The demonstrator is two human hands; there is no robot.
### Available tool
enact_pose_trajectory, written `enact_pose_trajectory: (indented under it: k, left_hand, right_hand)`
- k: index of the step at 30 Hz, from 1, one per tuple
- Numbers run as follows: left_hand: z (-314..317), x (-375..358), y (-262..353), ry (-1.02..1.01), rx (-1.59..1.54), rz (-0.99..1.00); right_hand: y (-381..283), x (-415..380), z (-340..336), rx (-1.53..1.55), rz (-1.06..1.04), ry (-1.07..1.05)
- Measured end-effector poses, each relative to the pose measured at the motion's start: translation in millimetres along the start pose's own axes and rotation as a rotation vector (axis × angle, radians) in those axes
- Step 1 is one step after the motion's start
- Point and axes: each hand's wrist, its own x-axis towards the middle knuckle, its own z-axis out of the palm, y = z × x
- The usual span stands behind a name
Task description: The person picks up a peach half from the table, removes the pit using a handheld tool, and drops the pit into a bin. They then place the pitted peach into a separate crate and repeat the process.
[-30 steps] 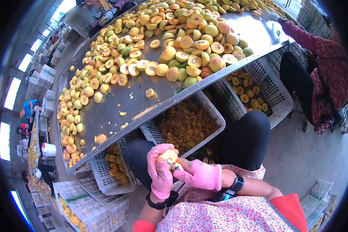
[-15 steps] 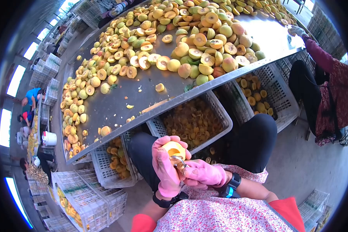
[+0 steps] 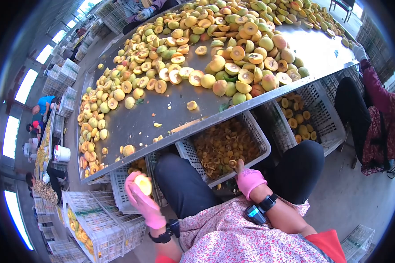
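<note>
My left hand (image 3: 144, 202), in a pink glove, is off to the left of my knees. It holds a pale yellow peach half (image 3: 143, 184), cut face up and hollow. My right hand (image 3: 251, 180), also pink-gloved, is over the near right corner of a white crate (image 3: 264, 147) of brownish peach scraps (image 3: 224, 142). Its fingers are curled; what they hold is hidden from view. A small round peach piece (image 3: 232, 163) shows right by its fingertips. Before me, the metal table (image 3: 156, 109) bears many cut peaches (image 3: 197, 78).
Under the table stand a right crate (image 3: 327, 127) and a left crate (image 3: 122, 193) with peach halves. Stacked crates (image 3: 103, 223) are at lower left. One co-worker's gloved hand (image 3: 360, 52) is at the table's right edge, another's (image 3: 143, 14) at the far side.
My hands have come apart: the left moved left with the peach half, the right moved right and up to the scrap crate. The metal tool seen at the peach is out of sight now.
</note>
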Motion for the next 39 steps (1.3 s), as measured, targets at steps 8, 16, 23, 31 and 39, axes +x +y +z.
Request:
enact_pose_trajectory:
  k: [8, 16, 23, 31, 39]
  left_hand:
    - [44, 76, 37, -0.234, 0.351, 0.067]
    - [259, 202, 6, -0.682, 0.68, 0.562]
    - [315, 232, -27, -0.994, 0.715, 0.299]
    - [200, 130, 47, -0.825, -0.023, -0.208]
    - [142, -14, 41, -0.586, -0.489, -0.345]
  right_hand:
    - [-5, -1, 1, 0.109, -0.098, 0.325]
    - [-6, -5, -13, 0.266, -0.17, 0.379]
    - [-14, -12, -35, 0.461, -0.148, 0.258]
    - [-43, -32, -90, 0.717, -0.223, 0.231]
    - [-87, -41, -109, 0.444, -0.357, 0.372]
